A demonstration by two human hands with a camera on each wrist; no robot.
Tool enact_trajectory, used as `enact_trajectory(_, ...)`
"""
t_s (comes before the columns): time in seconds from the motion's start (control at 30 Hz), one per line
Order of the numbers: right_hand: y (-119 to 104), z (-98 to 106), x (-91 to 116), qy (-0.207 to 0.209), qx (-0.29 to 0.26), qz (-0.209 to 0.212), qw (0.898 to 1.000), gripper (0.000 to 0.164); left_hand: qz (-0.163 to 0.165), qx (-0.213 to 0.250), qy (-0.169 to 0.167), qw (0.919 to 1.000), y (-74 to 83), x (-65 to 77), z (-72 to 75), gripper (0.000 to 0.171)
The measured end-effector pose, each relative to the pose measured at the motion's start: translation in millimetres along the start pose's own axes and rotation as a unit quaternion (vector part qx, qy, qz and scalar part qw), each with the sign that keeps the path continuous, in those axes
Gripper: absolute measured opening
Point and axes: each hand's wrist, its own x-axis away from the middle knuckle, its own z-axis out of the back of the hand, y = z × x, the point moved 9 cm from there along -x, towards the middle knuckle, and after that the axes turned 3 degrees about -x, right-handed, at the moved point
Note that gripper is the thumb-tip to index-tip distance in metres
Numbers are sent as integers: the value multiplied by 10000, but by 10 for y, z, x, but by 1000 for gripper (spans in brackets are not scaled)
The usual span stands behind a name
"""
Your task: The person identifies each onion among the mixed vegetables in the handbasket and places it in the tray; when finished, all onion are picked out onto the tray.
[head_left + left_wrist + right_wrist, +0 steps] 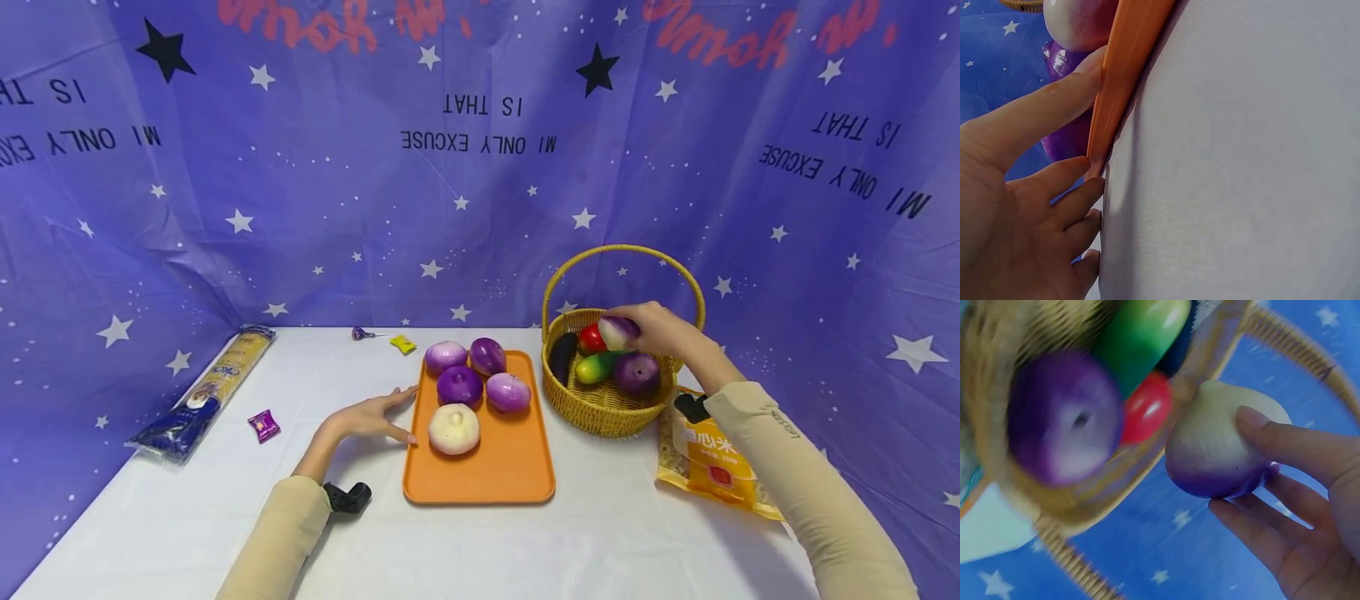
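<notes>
My right hand [651, 327] pinches a purple-and-white onion [1225, 440] between thumb and fingers above the yellow wicker basket [596, 419]. Inside the basket lie a purple onion [637, 373], a green-and-yellow cucumber-shaped vegetable [596, 368], a red tomato-like one [592, 338] and a dark eggplant [562, 358]. With straight fingers, my left hand [369, 417] touches the left edge of an orange tray [495, 479]; its thumb rests on the rim [1124, 62]. Several purple onions [460, 387] and a whitish one [453, 429] sit on the tray.
A yellow bag of dry food [716, 467] lies under the right forearm. On the far left lies a long blue-and-yellow noodle pack [206, 392]. A purple wrapped sweet [264, 426], a yellow one [402, 343] and a lollipop [360, 333] are on the table.
</notes>
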Motion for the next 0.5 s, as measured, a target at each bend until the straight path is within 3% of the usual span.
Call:
enact_trajectory(0.3,-652,-50,111,671,-352,938,9927,60,71,-5,-21,10000,6,19,-19,101)
enact_trajectory(0.5,-1003,-188,165,665,-647,1005,9906,63,80,-46,-23,10000,-1,5,-3,101)
